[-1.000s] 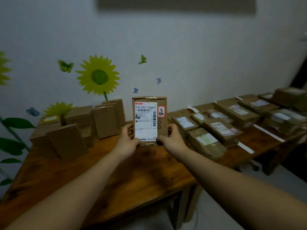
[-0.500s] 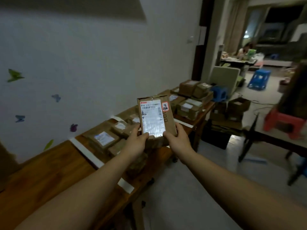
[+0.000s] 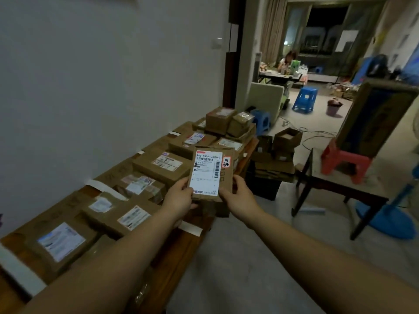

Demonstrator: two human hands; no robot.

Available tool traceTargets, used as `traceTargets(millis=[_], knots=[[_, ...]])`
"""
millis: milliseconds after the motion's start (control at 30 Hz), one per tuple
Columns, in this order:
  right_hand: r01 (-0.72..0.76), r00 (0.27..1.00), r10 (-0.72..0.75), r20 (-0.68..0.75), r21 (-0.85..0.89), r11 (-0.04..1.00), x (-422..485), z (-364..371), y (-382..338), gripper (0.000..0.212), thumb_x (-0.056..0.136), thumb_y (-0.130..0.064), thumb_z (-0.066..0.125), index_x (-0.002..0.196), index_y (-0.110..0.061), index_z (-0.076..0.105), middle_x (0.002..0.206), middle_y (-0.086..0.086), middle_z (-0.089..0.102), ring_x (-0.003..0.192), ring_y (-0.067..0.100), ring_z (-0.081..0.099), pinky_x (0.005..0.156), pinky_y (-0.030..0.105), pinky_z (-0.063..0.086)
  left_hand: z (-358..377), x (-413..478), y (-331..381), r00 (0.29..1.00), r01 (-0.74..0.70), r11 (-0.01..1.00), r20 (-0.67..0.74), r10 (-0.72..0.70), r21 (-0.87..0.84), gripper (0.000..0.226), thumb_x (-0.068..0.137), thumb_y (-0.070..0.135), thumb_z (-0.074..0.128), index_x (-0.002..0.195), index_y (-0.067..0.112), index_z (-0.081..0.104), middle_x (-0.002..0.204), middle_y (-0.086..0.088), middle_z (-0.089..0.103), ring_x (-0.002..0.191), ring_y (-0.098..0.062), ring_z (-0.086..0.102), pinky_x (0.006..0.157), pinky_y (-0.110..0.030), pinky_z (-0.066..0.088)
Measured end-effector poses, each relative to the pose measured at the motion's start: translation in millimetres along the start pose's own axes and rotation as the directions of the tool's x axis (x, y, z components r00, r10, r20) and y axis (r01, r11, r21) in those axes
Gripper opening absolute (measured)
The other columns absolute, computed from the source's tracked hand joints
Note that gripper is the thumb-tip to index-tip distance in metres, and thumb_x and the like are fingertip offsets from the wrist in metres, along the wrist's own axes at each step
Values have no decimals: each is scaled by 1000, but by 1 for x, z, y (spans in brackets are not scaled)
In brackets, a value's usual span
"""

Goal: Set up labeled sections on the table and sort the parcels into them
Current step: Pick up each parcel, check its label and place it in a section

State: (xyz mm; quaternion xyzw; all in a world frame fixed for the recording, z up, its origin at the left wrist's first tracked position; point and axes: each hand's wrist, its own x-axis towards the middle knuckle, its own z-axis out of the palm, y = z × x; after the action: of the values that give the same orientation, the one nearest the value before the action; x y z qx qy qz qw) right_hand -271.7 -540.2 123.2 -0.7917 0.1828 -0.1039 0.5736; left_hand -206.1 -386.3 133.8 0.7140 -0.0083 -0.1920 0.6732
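I hold a small brown cardboard parcel (image 3: 209, 173) upright in front of me, its white shipping label and a small red-edged sticker facing me. My left hand (image 3: 180, 199) grips its lower left edge and my right hand (image 3: 238, 196) its lower right edge. Below and to the left runs the long wooden table (image 3: 179, 248), covered with several labelled parcels (image 3: 163, 165) lying flat. White paper strips (image 3: 99, 185) cross the tabletop between groups of parcels. A taller stack of parcels (image 3: 223, 118) stands at the table's far end.
A white wall borders the table on the left. Open cardboard boxes (image 3: 285, 141) sit on the floor past the table's end. A dark side table (image 3: 335, 180) with a red stool (image 3: 344, 160) stands to the right, beside a blue fan base (image 3: 390, 220). A seated person (image 3: 286, 61) is far back.
My view has swung right along the table, from the sunflower wall toward the far end. The parcel stays in both hands, carried to the right and now over the table's front edge.
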Motion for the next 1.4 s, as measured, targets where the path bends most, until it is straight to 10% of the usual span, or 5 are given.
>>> traceTargets(millis=[467,633,900,1100,1400], knots=[[59,867,67,494,-237,970,181,-42,58,52,89,-61,49,133,-36,45,131,-4,57,118,21,55,99,47,47,76,101,-44,957,225,947,-233,-171,229,37,86,14,62,113,24,39,91,10,57,78,-8,60,44,-14,46],[143,801,56,596,-282,949,213,-48,76,48,96,-33,52,142,-32,37,134,-4,56,113,11,54,83,24,46,104,115,-64,933,222,940,-335,-128,258,58,87,19,62,137,24,32,133,2,52,119,-18,51,83,-26,46],[287,753,-12,658,-312,906,250,-45,93,62,95,-12,53,146,-37,28,142,-7,49,128,13,49,69,7,41,117,144,-68,951,182,939,-293,-94,291,60,92,22,55,142,36,27,141,9,46,129,-14,43,89,-21,39],[376,676,-52,735,-283,882,296,-36,98,63,95,-18,54,148,-39,25,142,-3,48,130,20,47,103,44,45,131,172,-58,905,243,944,-401,-140,221,61,93,23,53,144,38,24,139,9,48,126,-14,45,90,-22,39],[586,552,-162,818,-243,773,329,-27,72,55,92,-34,58,142,-35,35,145,-2,37,129,21,41,100,39,45,129,164,-24,790,398,904,-559,-253,154,74,88,37,60,147,31,16,148,0,36,130,-21,40,98,-34,38]])
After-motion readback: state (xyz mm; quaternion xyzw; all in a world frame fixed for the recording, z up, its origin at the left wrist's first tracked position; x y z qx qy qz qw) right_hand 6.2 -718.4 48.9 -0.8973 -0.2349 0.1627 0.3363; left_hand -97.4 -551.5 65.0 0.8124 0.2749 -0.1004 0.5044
